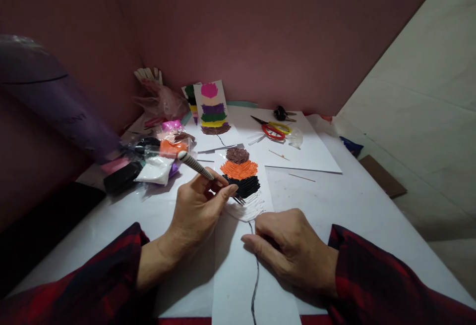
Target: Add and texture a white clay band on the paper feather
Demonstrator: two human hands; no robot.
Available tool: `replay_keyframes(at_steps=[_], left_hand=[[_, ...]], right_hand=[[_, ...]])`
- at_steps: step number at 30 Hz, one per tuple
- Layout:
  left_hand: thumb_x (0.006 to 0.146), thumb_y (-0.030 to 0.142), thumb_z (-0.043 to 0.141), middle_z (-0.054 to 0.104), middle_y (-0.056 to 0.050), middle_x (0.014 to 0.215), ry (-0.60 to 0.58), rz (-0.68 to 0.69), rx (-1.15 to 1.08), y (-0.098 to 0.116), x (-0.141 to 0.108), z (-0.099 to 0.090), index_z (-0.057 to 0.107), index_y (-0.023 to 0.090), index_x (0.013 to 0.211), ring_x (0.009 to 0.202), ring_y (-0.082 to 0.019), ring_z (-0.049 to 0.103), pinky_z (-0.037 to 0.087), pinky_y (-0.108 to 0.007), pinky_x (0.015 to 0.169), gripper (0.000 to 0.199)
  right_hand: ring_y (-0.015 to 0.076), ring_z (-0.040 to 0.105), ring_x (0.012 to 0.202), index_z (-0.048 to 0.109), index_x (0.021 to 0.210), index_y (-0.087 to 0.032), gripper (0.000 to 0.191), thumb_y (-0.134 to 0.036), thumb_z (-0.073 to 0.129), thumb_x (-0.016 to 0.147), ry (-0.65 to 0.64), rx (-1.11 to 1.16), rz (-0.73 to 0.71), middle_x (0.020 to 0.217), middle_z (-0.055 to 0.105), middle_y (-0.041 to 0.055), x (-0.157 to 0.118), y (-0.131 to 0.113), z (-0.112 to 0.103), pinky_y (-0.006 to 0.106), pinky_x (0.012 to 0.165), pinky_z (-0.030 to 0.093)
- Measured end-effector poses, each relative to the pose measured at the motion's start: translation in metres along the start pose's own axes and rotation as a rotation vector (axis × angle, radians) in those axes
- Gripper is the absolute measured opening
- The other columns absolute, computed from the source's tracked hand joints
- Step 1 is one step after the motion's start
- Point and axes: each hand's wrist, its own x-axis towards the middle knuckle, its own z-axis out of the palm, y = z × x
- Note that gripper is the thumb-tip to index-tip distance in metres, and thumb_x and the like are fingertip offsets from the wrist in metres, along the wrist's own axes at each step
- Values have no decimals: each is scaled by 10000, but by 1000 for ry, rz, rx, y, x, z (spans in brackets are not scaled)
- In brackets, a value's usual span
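A small fork (197,166) with a patterned handle is in my left hand (199,208), pinched between thumb and fingers. Its tines rest over the white clay band (247,207) on a long white card (238,275). Above that band lie black (243,185), orange (240,169) and brown (237,155) clay bands, all textured with fine lines. A dark wavy line (256,285) runs down the card from the clay. My right hand (293,245) rests on the card just below the white band, fingers curled under; whether they hold anything is hidden.
Bagged coloured clay (156,169) lies at the left. Two striped clay cards (213,112) lean near the wall. Scissors (273,131), keys (281,113) and thin sticks (301,177) lie behind and to the right. A purple roll (63,102) stands far left.
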Motion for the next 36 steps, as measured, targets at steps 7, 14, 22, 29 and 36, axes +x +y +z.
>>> replay_keyframes(at_steps=[7,14,22,29,36], left_hand=[[793,206,679,596,39,629,-27,114,170,-9,1,0,579,180,743,507,-85,535,442,-207,484,115],[843,222,604,576,31,630,-91,113,258,-12,0,-3,541,194,813,533,-124,561,455,-246,489,75],[848,190,585,582,32,662,-110,142,295,-13,1,-6,518,200,823,551,-121,563,448,-245,500,73],[841,171,587,579,35,660,-120,112,299,-13,5,-10,525,200,824,547,-116,554,445,-238,501,71],[835,159,573,572,36,661,-144,122,310,-10,9,-13,522,203,812,560,-117,551,445,-236,513,72]], right_hand=[[64,305,468,427,600,-175,340,-201,601,890,-11,4,5,537,372,-77,0,2,0,229,491,198],[65,294,473,424,603,-175,344,-206,599,897,-12,-7,9,544,361,-81,-1,1,1,226,491,196],[62,282,466,426,600,-175,342,-197,595,896,-2,-2,8,536,350,-84,-1,0,1,221,484,195],[63,283,459,431,596,-176,341,-202,589,897,-1,-5,11,530,358,-81,-1,1,0,223,477,194],[64,282,464,425,592,-177,348,-207,586,899,4,-10,10,532,349,-80,-1,0,-1,226,477,196]])
